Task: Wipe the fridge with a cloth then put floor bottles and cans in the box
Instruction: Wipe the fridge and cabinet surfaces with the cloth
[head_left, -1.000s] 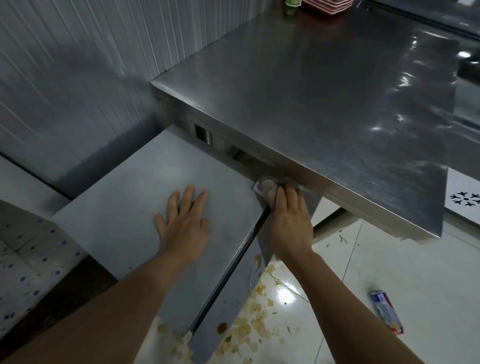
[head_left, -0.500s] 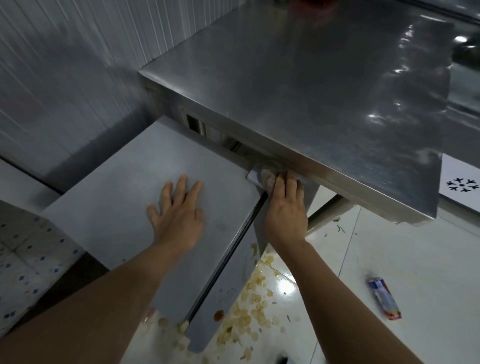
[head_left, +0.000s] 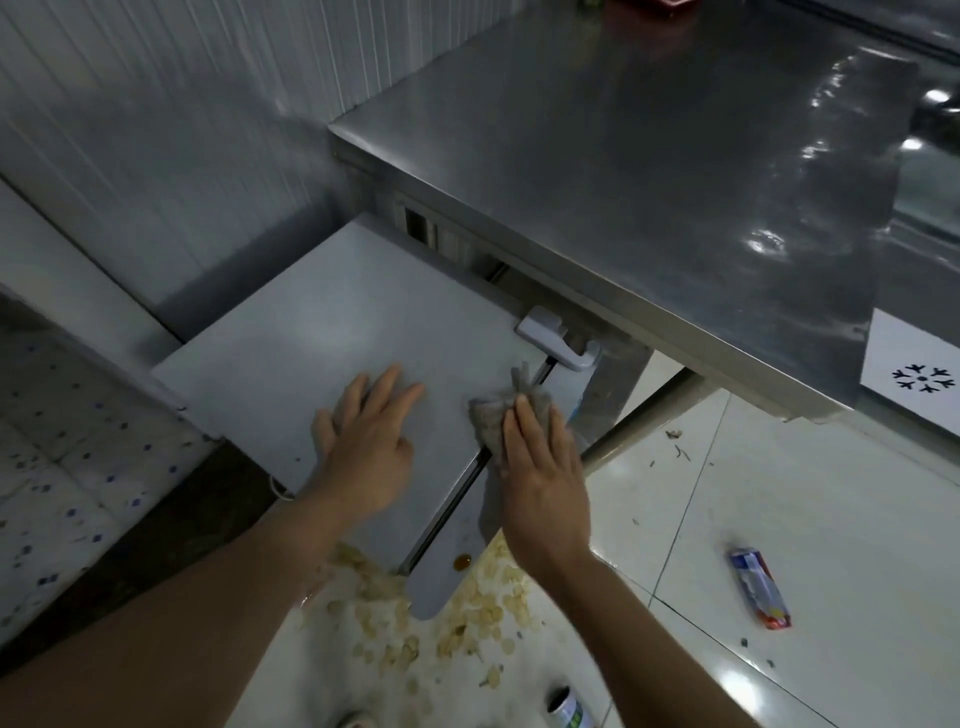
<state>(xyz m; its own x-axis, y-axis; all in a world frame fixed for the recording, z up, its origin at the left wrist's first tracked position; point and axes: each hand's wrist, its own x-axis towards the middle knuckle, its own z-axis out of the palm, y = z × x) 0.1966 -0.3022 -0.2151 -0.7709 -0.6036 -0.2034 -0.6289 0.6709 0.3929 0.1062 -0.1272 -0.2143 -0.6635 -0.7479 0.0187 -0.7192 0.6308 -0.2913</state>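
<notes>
A low grey fridge (head_left: 322, 332) stands below me, its flat top facing up and its door edge running down the right side. My left hand (head_left: 366, 447) rests flat on the top with fingers straight. My right hand (head_left: 540, 467) presses a crumpled grey cloth (head_left: 493, 415) against the top's right edge, fingers straight over it. A white hinge bracket (head_left: 556, 338) shows just beyond the cloth. On the white floor tiles lie a crushed can (head_left: 759, 587) at the right and a can (head_left: 566, 709) at the bottom edge.
A steel table (head_left: 649, 156) overhangs the fridge's far right corner, one leg (head_left: 644, 421) reaching the floor. Spilled food scraps (head_left: 457, 613) and a brown drop litter the tiles by the fridge door. A ribbed metal wall (head_left: 182, 104) stands on the left.
My right hand has slid the cloth back from the hinge under the table edge toward me along the fridge's right edge, uncovering the white hinge. The left hand stays flat.
</notes>
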